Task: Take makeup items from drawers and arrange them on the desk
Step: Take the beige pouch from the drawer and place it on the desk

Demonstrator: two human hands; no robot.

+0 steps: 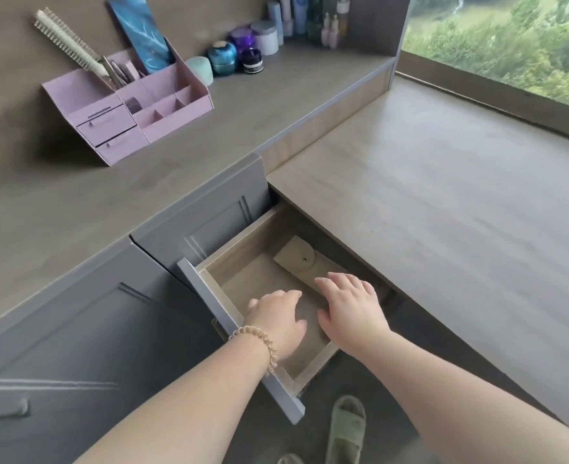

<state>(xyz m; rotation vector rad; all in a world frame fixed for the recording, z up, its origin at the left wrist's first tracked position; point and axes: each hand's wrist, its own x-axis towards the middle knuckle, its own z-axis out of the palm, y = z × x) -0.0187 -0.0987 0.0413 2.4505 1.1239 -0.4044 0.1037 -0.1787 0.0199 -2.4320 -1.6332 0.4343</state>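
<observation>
The beige pouch (296, 259) lay flat at the back of the open drawer (243, 236), just below the frame's centre. It looked soft, light and slim, with a snap flap, so it would likely flex if lifted by one end. A pinch across its middle seemed the safest hold. Both forearms reached in from the bottom edge. The left hand (278, 324) hovered palm-down with relaxed fingers, holding nothing. The right hand (351, 308) spread open over the pouch's near end, and whether it touched could not be told.
</observation>
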